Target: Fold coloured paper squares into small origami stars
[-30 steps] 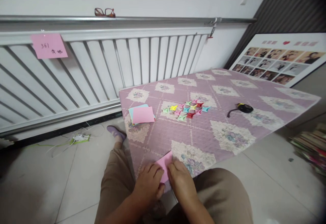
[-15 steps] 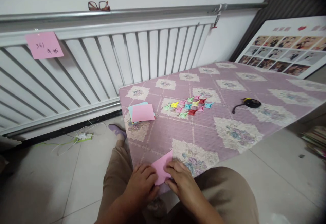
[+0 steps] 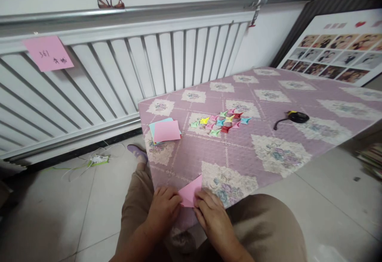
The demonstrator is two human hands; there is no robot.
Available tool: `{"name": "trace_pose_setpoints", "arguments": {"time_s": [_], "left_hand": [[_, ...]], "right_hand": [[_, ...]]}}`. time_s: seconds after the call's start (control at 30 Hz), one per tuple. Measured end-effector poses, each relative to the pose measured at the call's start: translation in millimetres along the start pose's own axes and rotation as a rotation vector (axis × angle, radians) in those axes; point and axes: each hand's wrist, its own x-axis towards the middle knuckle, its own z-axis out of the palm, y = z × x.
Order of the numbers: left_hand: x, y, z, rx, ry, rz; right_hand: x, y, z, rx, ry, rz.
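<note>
A sheet of pink paper (image 3: 190, 191) lies at the near corner of the table, between my two hands. My left hand (image 3: 165, 208) grips its left corner, with the fingers curled over it. On the right edge, my right hand (image 3: 211, 211) has its fingers closed on the paper, thumb below. The paper shows a roughly triangular outline with its tip pointing away from me; fingers cover its side corners. Farther off sits a stack of coloured paper (image 3: 167, 131), pink on top with light blue under it. To its right are several small folded paper pieces (image 3: 220, 122) in mixed colours.
A purple flowered cloth (image 3: 191, 156) covers the table. Toward the right lies a black-and-yellow object (image 3: 298, 117) with a strap. Behind stand a white radiator (image 3: 167, 63) and a pipe with glasses (image 3: 111, 2) on it. A power strip (image 3: 99, 159) is on the floor.
The pink paper's lower part has been folded up, so its outline went from a broader four-sided shape to a triangle. Both hands stay on it. The view has shifted slightly.
</note>
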Motion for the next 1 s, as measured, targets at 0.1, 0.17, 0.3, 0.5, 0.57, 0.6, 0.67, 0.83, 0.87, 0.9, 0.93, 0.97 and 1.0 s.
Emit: {"name": "trace_pose_setpoints", "arguments": {"time_s": [0.1, 0.17, 0.3, 0.5, 0.57, 0.6, 0.67, 0.83, 0.87, 0.9, 0.93, 0.97, 1.0], "left_hand": [[5.3, -1.0, -2.2, -0.018, -0.038, -0.118], [7.6, -1.1, -5.0, -0.027, -0.06, -0.199], [11.5, -0.5, -10.8, -0.033, -0.115, -0.328], [18.4, -1.2, -11.4, -0.002, -0.165, -0.389], [20.5, -1.7, -10.6, 0.01, -0.173, -0.392], [21.5, -1.9, -10.4, 0.016, -0.176, -0.391], [23.7, -2.2, -10.5, 0.034, -0.187, -0.388], [29.7, -2.0, -13.3, 0.091, -0.238, -0.385], [30.8, -1.8, -14.2, 0.098, -0.252, -0.383], [31.9, -1.5, -15.2, 0.104, -0.266, -0.382], [32.9, -1.3, -16.1, 0.11, -0.279, -0.381], [33.8, -1.2, -17.0, 0.117, -0.291, -0.38], [34.6, -1.1, -17.7, 0.124, -0.301, -0.378]], "right_hand": [[-0.7, 1.6, 2.4, 0.012, 0.031, 0.007], [-0.7, 2.0, 3.8, 0.012, 0.042, 0.029], [0.7, 0.1, 5.7, -0.012, 0.045, 0.076], [5.4, -5.6, 7.0, -0.052, 0.057, 0.134], [7.0, -6.5, 7.9, -0.077, 0.063, 0.16], [7.8, -6.7, 8.3, -0.087, 0.065, 0.168], [9.6, -6.9, 8.9, -0.101, 0.061, 0.176], [15.9, -8.7, 6.5, -0.142, 0.009, 0.213], [17.3, -9.3, 5.6, -0.15, -0.005, 0.221], [18.6, -9.9, 4.7, -0.157, -0.016, 0.23], [19.8, -10.4, 3.9, -0.161, -0.025, 0.239], [20.9, -10.8, 3.2, -0.163, -0.033, 0.248], [21.8, -11.2, 2.6, -0.166, -0.039, 0.256]]}}
